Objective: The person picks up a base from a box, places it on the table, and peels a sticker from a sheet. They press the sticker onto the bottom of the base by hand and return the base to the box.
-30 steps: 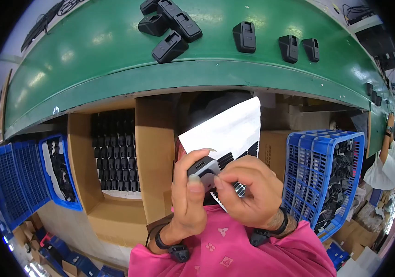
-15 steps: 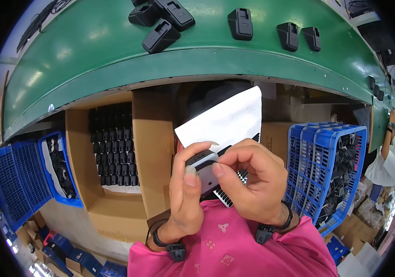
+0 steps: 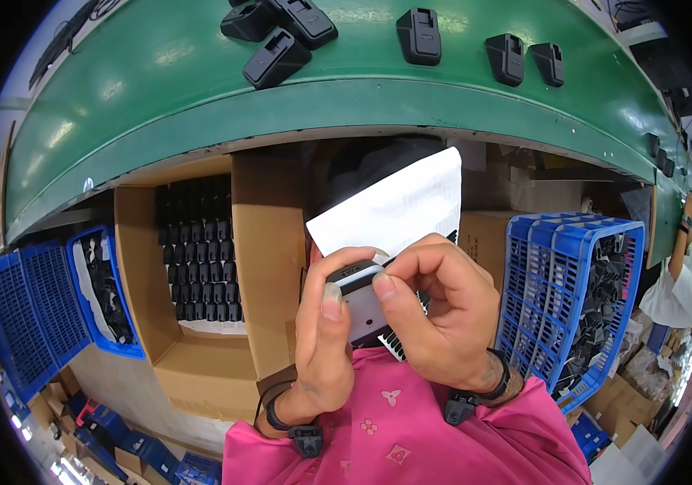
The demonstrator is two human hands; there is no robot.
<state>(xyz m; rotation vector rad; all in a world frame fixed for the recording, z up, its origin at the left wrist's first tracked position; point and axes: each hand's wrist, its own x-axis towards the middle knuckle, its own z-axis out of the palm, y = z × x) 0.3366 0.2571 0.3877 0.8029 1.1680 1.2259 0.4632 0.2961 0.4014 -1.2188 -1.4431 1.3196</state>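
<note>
My left hand (image 3: 325,335) is closed around a small grey and black device (image 3: 364,311), gripping it between thumb and fingers in front of my chest. At the device's upper right corner, the thumb and forefinger of my right hand (image 3: 447,319) are pinched together, the thumb tip touching its edge. A sliver of black shows by those fingertips, but what they pinch is mostly hidden. Behind and below both hands lies a white sheet (image 3: 398,206), folded over, with rows of black shapes at its lower part.
Black cradle-shaped units (image 3: 420,36) stand on the green bench (image 3: 346,105) ahead. To the left is an open cardboard box (image 3: 269,267) with rows of black parts. Blue crates (image 3: 536,299) of black parts flank both sides. Another person (image 3: 677,283) is at far right.
My right thumb and forefinger have shifted slightly up against the device's corner. A black strip that crossed the device's face beside the right thumb no longer shows there. My left hand keeps its grip.
</note>
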